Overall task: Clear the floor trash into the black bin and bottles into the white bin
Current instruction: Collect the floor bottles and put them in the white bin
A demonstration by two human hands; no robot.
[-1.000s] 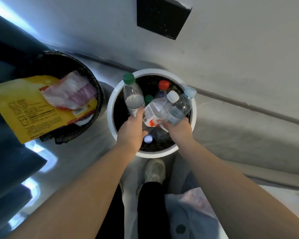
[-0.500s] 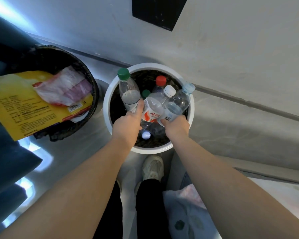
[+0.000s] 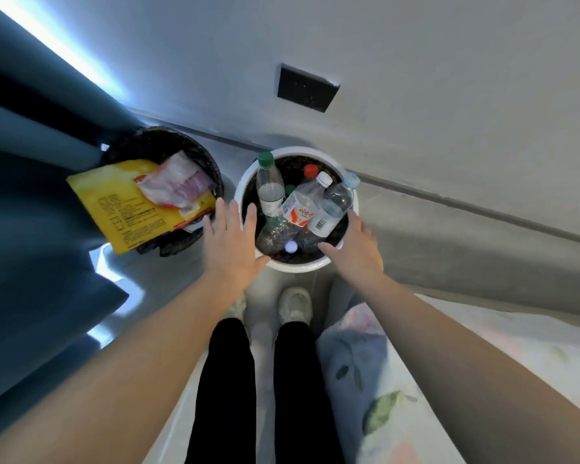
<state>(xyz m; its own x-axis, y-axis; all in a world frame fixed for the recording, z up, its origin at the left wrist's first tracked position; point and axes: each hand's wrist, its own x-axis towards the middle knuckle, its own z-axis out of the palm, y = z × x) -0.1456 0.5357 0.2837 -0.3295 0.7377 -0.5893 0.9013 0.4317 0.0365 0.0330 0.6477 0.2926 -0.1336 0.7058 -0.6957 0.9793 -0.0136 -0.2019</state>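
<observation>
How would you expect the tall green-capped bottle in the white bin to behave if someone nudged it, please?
The green-capped bottle stands upright, its cap above the white bin rim, so it would probably tip easily. It looks clear and nearly empty, so likely light. Its round, smooth plastic body could roll or slip against the neighbouring bottles.

Both forearms (image 3: pixel 141 346) are bare, no sleeves showing. Black trousers (image 3: pixel 228 380) cover both legs, and pale off-white shoes (image 3: pixel 294 304) sit below the fingers (image 3: pixel 250 219).
</observation>
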